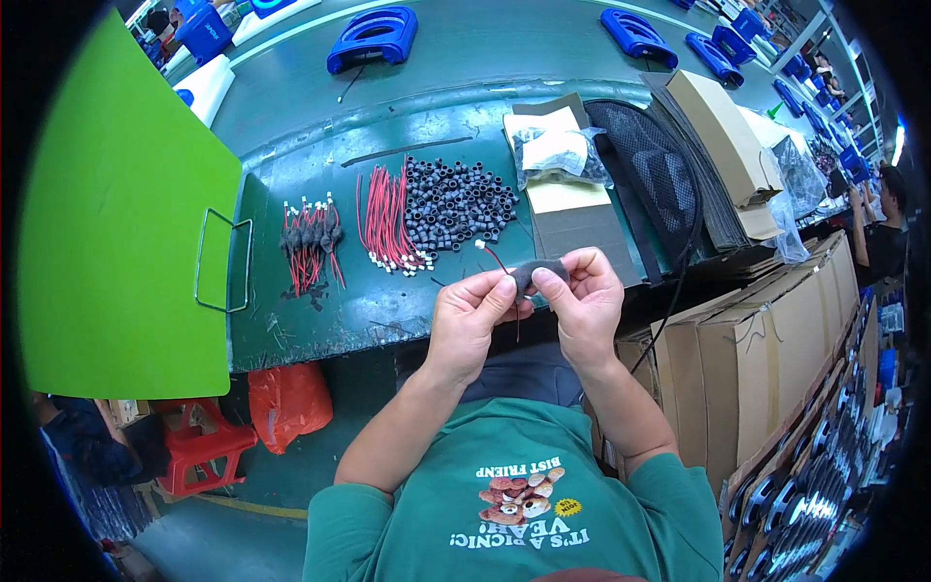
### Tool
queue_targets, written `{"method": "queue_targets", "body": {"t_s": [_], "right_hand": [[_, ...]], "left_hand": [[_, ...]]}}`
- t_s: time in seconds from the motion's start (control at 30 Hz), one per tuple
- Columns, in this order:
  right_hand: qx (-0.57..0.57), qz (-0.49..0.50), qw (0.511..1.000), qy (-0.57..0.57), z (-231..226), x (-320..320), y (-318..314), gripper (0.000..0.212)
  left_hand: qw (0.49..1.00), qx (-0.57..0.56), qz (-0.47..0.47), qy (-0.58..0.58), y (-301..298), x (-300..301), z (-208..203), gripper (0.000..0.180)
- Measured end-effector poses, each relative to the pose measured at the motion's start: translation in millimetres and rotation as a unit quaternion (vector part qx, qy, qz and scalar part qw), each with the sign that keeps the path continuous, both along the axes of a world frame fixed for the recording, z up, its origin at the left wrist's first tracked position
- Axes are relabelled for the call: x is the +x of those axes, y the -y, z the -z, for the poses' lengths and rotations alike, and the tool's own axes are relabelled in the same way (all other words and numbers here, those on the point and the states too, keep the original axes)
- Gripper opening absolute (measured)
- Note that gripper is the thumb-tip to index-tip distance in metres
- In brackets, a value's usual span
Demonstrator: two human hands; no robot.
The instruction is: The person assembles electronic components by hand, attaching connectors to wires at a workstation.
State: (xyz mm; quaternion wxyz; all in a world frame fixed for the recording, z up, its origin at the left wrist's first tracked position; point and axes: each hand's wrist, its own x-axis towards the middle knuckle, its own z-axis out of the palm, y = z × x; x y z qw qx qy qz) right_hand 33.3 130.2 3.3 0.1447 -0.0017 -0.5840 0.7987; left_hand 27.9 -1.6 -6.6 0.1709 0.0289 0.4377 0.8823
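My left hand [467, 325] and my right hand [593, 308] meet just past the table's near edge. Both pinch a small dark grey strip, soft-looking like foam or felt tape [536, 273]. A red wire [498, 259] with a white connector [480, 244] sticks out of it beside my left thumb; what is wrapped inside cannot be seen. Beyond my hands a pile of short black cylindrical parts [465, 202] lies on the green table [378, 325]. Left of it is a bunch of red wires [385, 218] with white connectors. Farther left are several wires with dark wrapped lumps [312, 236].
A green panel [116, 223] and a metal handle [225, 260] bound the left side. Dark grey sheets [577, 223], a black mesh bag [648, 160] and cardboard boxes [766, 349] stand right. Blue plastic frames [373, 39] lie on the far surface. A red stool [206, 446] stands below.
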Motion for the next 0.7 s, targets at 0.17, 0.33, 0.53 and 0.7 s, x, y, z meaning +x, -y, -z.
{"method": "queue_targets", "body": {"t_s": [0.17,0.33,0.53,0.7], "right_hand": [[0.047,0.005,0.999,-0.005,-3,3,0,0.017],[0.085,0.031,0.995,-0.035,-1,3,5,0.017],[0.094,0.026,0.995,-0.037,-4,3,5,0.015],[0.092,0.021,0.995,-0.043,-8,3,6,0.014]], "left_hand": [[0.991,0.120,0.024,0.046,1,-2,1,0.028],[0.984,0.170,0.034,0.047,2,0,10,0.041],[0.973,0.225,0.018,0.053,0,4,4,0.047],[0.987,0.158,-0.004,0.013,1,1,14,0.038]]}}
